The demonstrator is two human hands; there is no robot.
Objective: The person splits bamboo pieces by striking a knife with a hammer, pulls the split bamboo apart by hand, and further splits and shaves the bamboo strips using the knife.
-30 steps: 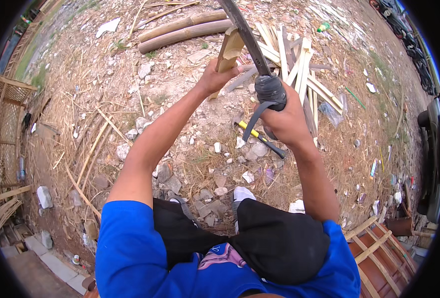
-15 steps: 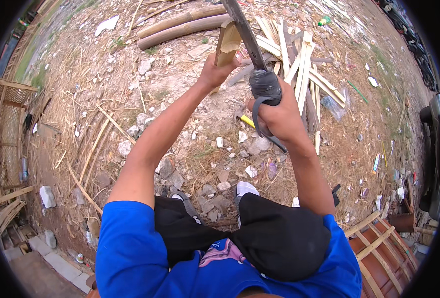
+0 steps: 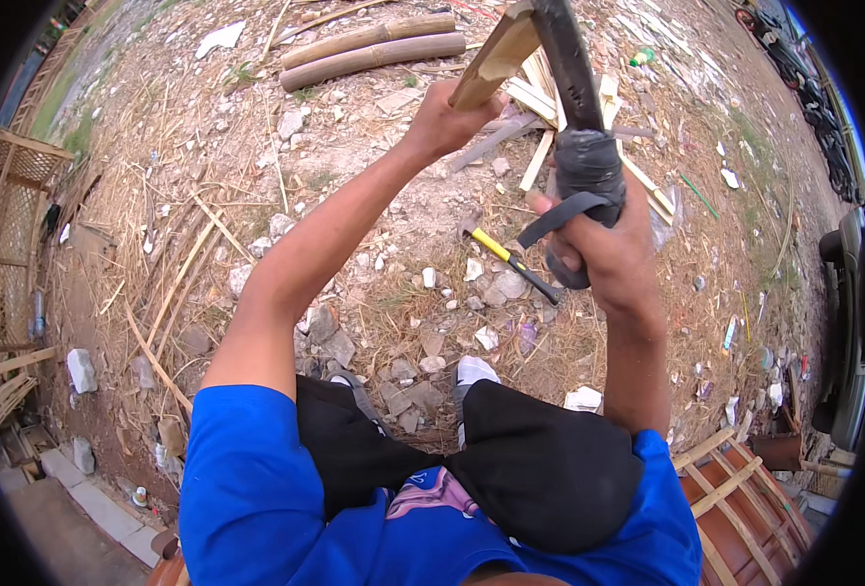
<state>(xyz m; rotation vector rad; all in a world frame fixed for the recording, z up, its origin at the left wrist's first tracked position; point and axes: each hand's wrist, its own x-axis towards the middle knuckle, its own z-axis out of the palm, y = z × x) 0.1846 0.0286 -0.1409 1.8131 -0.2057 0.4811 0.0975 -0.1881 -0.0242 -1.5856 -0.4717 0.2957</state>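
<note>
My left hand (image 3: 452,119) is closed round the lower end of a split bamboo piece (image 3: 501,61), raised in front of me and leaning to the right. In my right hand (image 3: 603,239) is a machete (image 3: 571,73), gripped by its handle wrapped in black tape, with a black strap hanging from it. The dark blade points up and away and meets or overlaps the bamboo's upper end; whether it has cut in, I cannot tell. Beneath my right hand a hammer (image 3: 496,247) with a yellow and black handle lies on the ground.
Two thick bamboo poles (image 3: 379,57) lie ahead to the left. Pale split strips (image 3: 540,156) are piled beyond my right hand. Stones (image 3: 330,332) and straw litter the ground by my feet. A lattice frame (image 3: 12,234) stands at left, a slatted wooden frame (image 3: 735,483) at lower right.
Both hands have shifted right, carrying the bamboo and the machete. The bamboo leans further right, its top now meeting or overlapping the blade. More of the hammer shows.
</note>
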